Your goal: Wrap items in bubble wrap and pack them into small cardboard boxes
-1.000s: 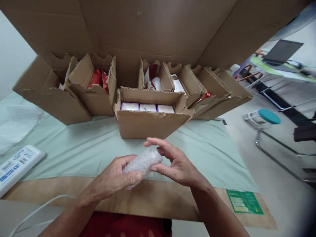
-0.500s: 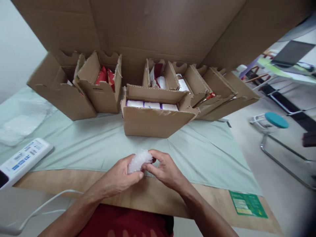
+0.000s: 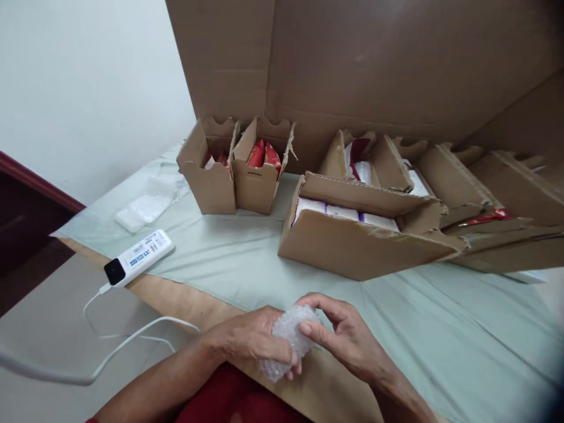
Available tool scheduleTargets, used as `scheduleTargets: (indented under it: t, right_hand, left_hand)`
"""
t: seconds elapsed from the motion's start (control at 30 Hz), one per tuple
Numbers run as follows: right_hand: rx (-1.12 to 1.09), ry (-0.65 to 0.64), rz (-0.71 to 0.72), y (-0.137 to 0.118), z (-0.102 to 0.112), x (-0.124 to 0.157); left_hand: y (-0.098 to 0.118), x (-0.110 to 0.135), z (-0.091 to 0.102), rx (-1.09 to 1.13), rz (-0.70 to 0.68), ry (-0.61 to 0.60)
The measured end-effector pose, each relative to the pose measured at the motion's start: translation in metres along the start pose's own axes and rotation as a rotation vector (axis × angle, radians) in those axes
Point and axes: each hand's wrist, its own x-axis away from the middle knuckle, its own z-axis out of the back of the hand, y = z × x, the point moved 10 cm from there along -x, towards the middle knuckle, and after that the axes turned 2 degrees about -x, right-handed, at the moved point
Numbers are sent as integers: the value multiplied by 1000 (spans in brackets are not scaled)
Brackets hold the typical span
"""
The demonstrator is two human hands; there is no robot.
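A crumpled roll of clear bubble wrap (image 3: 291, 332) is held between both hands, just over the table's near edge. My left hand (image 3: 259, 341) is wrapped round its left and lower side, fingertips showing beneath. On the upper right, the thumb and fingers of my right hand (image 3: 339, 329) pinch it. Whether anything lies inside the wrap, I cannot tell. Beyond the hands stands a cardboard box (image 3: 348, 249) with white, purple-edged packs (image 3: 341, 212) in it.
Two cardboard boxes (image 3: 255, 188) with red packets stand at the back left, more boxes (image 3: 458, 182) at the right. Flat bubble wrap (image 3: 147, 202) lies on the green cloth (image 3: 207, 252). A white power bank (image 3: 143, 255) with a cable (image 3: 132, 341) sits near the left edge.
My view has swung left, so the boxes appear further right. The bubble wrap is now turned more upright, and my left hand has closed over its lower part.
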Motion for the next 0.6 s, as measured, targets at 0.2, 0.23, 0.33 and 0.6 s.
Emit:
scheduleTargets:
  t: [0.2, 0.23, 0.33, 0.6]
  right_hand:
    - [287, 73, -10, -8, -3, -10]
    - [313, 80, -21, -7, -4, -11]
    - [362, 66, -58, -5, -9, -13]
    - [275, -27, -141, -6, -15, -20]
  left_hand:
    - [19, 15, 33, -115, -214, 216]
    - [20, 17, 36, -104, -239, 242]
    - [18, 20, 39, -121, -262, 251]
    - [19, 29, 51, -188, -238, 331]
